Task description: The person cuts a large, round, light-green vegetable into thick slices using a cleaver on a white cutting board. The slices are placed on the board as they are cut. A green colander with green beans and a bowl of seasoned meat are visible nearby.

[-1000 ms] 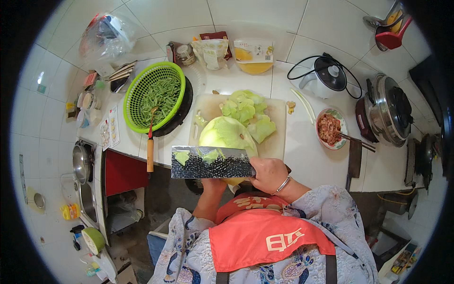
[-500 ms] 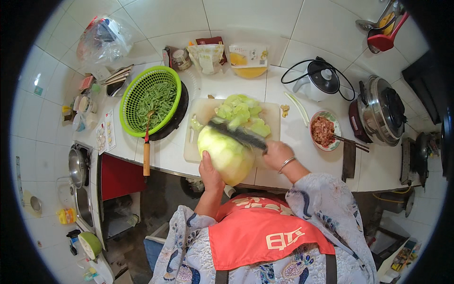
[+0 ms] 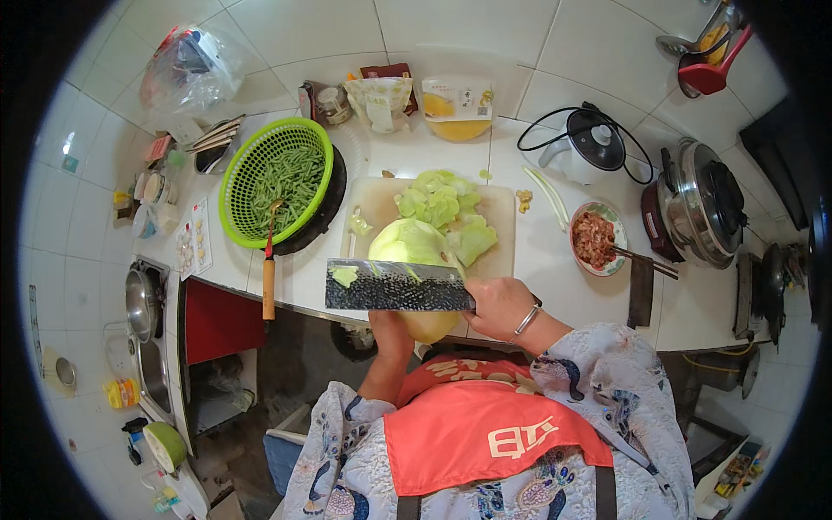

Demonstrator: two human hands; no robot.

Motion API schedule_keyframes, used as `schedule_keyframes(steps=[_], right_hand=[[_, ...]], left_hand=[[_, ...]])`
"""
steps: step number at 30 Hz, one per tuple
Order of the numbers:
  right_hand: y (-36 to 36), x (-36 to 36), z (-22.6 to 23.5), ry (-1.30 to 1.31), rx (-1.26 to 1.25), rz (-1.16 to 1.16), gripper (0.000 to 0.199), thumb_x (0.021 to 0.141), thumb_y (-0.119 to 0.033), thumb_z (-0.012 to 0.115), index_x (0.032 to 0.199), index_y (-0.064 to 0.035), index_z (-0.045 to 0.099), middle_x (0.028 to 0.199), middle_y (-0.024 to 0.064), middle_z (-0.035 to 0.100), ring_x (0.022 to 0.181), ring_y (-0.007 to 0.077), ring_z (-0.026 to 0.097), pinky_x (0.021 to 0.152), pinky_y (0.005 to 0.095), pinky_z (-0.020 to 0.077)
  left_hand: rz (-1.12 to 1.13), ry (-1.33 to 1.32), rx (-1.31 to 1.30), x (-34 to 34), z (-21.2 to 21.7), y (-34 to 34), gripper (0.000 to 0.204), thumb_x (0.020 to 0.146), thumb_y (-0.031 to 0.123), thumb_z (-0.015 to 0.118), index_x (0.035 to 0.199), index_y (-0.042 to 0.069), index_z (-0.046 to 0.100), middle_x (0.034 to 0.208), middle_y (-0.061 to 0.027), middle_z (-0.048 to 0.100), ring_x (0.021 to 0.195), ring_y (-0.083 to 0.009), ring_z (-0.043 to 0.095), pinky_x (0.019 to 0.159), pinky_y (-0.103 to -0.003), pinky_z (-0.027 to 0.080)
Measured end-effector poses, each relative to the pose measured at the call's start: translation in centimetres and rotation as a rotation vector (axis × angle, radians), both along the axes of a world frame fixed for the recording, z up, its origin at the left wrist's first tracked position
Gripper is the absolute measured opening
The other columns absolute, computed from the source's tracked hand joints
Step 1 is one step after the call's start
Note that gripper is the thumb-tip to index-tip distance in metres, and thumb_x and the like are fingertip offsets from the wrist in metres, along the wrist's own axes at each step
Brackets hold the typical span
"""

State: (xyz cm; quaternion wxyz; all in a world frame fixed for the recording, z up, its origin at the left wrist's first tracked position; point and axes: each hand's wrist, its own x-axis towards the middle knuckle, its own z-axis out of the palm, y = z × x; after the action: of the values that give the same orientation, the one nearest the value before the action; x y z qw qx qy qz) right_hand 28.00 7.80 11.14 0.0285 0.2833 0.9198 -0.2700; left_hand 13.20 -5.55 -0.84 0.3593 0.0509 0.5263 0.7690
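Note:
My right hand (image 3: 503, 307) grips the handle of a wide cleaver (image 3: 403, 288). Its dark, speckled blade lies crosswise over a large, round, pale green vegetable (image 3: 407, 241), with a scrap of green stuck near the blade's left end. I cannot tell whether the blade touches the vegetable. My left hand (image 3: 390, 332) is against the vegetable's lower left side, supporting it, its fingers mostly hidden behind the blade. The vegetable rests on the near part of a white cutting board (image 3: 501, 204) and tilts toward me. Beyond it lie several thin, pale green slices (image 3: 438, 198).
Left of the board stands a green colander (image 3: 230, 204) of cut green beans (image 3: 290, 182), with a wooden-handled utensil (image 3: 269, 286). To the right are a scallion stalk (image 3: 546, 195), a bowl of raw meat (image 3: 593, 238) with chopsticks, a white electric pot (image 3: 589, 147) and a steel cooker (image 3: 706, 204).
The cleaver has come back toward me from the far top of the vegetable, its blade turning level across it. The blade now covers most of my left hand's fingers.

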Motion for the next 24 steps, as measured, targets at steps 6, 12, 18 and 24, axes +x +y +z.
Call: schedule_keyframes(steps=[6, 12, 18, 24], right_hand=[[1.9, 0.7, -3.5, -0.139, 0.044, -0.065, 0.020, 0.075, -0.025, 0.062, 0.084, -0.0065, 0.061, 0.073, 0.0176, 0.065, 0.071, 0.0357, 0.065, 0.065, 0.0454, 0.0524], [3.0, 1.3, -4.8, -0.082, 0.039, -0.157, 0.018, 0.075, -0.024, 0.061, 0.081, -0.0064, 0.062, 0.075, 0.0164, 0.065, 0.071, 0.0348, 0.065, 0.065, 0.0450, 0.0523], [1.2, 1.3, -3.9, -0.072, 0.052, -0.133, 0.016, 0.073, -0.022, 0.062, 0.081, -0.0076, 0.062, 0.076, 0.0159, 0.066, 0.071, 0.0341, 0.065, 0.064, 0.0445, 0.0521], [2.5, 1.3, -5.8, -0.077, 0.003, -0.176, 0.016, 0.073, -0.021, 0.061, 0.081, -0.0076, 0.063, 0.076, 0.0160, 0.065, 0.073, 0.0348, 0.065, 0.066, 0.0450, 0.0519]], left_hand=[[0.000, -0.075, 0.025, 0.6, 2.2, 1.2, 0.034, 0.097, 0.029, 0.043, 0.108, -0.001, 0.056, 0.103, -0.0080, 0.060, 0.094, -0.0193, 0.059, 0.082, -0.033, 0.048], [0.007, -0.020, -0.024, 0.7, 3.1, 1.4, 0.041, 0.100, 0.035, 0.037, 0.107, -0.001, 0.055, 0.099, -0.0105, 0.062, 0.086, -0.0183, 0.061, 0.076, -0.031, 0.050], [0.025, -0.011, -0.025, 0.9, 3.3, 0.3, 0.045, 0.099, 0.038, 0.037, 0.118, -0.001, 0.049, 0.106, -0.0135, 0.060, 0.091, -0.0239, 0.062, 0.081, -0.035, 0.050], [0.004, -0.002, -0.031, 1.0, 3.4, 0.7, 0.044, 0.099, 0.038, 0.039, 0.113, -0.001, 0.052, 0.103, -0.0123, 0.061, 0.088, -0.0214, 0.061, 0.079, -0.033, 0.050]])
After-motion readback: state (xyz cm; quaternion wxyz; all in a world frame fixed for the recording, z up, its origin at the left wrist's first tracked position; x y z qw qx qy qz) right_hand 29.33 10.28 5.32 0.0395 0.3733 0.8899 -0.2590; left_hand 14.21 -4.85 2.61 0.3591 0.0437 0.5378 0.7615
